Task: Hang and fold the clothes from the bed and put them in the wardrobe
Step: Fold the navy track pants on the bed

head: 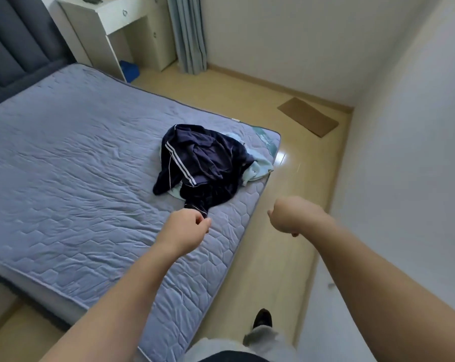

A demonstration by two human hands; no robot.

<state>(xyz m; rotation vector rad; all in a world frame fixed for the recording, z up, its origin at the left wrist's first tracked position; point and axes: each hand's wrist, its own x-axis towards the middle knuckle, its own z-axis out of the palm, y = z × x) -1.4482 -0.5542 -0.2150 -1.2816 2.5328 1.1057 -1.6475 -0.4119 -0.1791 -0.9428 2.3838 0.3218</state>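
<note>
Near the quilted lilac bed's [77, 165] far corner, a crumpled navy white-striped garment [203, 158] lies over pale blue cloth [257, 168]. Left hand [187, 226], curled, at its cuff; grip indeterminate. Right hand [291, 215] fisted, empty. Risk: a cuff-only pull drags both floorward.

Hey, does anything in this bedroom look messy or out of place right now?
Yes. A navy striped garment lies crumpled in a heap over a light blue garment near the far corner of the bed, unfolded. The brown mat looks askew to the wall.
</note>
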